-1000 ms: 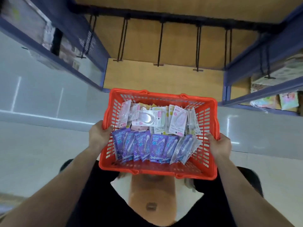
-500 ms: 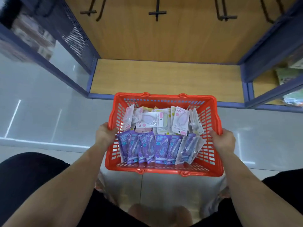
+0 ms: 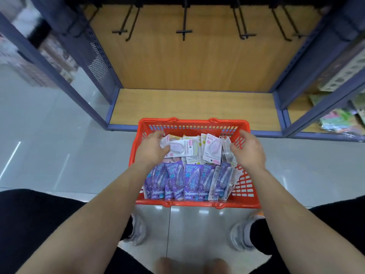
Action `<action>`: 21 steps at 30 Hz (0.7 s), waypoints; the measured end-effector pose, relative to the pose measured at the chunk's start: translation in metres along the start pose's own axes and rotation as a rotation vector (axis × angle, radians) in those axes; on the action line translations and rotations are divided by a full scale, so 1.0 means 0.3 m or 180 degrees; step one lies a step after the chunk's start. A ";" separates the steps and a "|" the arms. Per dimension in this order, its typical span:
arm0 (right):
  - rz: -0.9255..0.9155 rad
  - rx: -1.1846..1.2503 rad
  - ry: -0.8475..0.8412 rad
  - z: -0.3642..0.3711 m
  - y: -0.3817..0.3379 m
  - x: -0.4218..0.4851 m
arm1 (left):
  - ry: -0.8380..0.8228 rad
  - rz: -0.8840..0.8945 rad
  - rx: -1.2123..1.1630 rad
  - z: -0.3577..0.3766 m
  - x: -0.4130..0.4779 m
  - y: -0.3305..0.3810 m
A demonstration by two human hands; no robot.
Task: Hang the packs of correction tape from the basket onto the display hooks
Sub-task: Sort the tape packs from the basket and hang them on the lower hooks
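A red plastic basket (image 3: 194,203) stands on the floor in front of the shelf unit. Inside it, purple packs of correction tape (image 3: 190,180) stand in a row at the near side, and pink-and-white packs (image 3: 212,148) lie at the far side. My left hand (image 3: 152,149) reaches in at the far left and grips the end of a pink-and-white pack (image 3: 178,148) between fingers and thumb. Over the basket's far right, my right hand (image 3: 247,150) hovers with curved fingers, its thumb by some clear packs (image 3: 227,151). Black display hooks (image 3: 184,32) jut from the wooden back panel above.
Blue metal uprights frame the bay, with a wooden base shelf (image 3: 187,107) just beyond the basket. Goods fill the neighbouring shelf at the right (image 3: 335,121). Grey tiled floor (image 3: 49,155) lies to the left. My shoes (image 3: 241,236) are near the basket's front.
Both hands held the basket's sides while it came down. Now it rests on the floor, and both hands have let go and moved inside over the far packs.
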State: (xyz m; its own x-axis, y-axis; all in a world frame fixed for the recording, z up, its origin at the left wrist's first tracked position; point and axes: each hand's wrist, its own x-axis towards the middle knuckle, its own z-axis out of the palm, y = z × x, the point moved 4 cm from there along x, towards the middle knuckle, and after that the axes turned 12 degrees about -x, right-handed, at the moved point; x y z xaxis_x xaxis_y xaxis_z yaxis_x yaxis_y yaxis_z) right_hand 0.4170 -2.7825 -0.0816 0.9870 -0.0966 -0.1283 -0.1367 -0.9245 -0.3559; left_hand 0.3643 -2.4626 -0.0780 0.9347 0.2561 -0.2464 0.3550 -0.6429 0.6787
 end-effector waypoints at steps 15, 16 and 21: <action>-0.0905 -0.0410 -0.1361 0.366 -0.033 0.296 | -0.0748 0.0599 0.0813 0.313 0.228 -0.129; -0.0870 -0.0351 -0.1232 0.359 -0.031 0.296 | -0.0644 0.0602 0.0695 0.315 0.225 -0.129; -0.0470 0.0767 -0.0897 0.316 -0.021 0.289 | -0.0248 0.0013 -0.0384 0.283 0.211 -0.071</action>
State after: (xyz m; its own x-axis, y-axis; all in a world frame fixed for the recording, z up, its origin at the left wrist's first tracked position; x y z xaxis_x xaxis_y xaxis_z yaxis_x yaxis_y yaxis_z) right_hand 0.4954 -2.7500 -0.1782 0.9403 0.1668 -0.2967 -0.0441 -0.8046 -0.5922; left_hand 0.4173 -2.4940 -0.1667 0.9362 0.1937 -0.2933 0.3512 -0.5511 0.7569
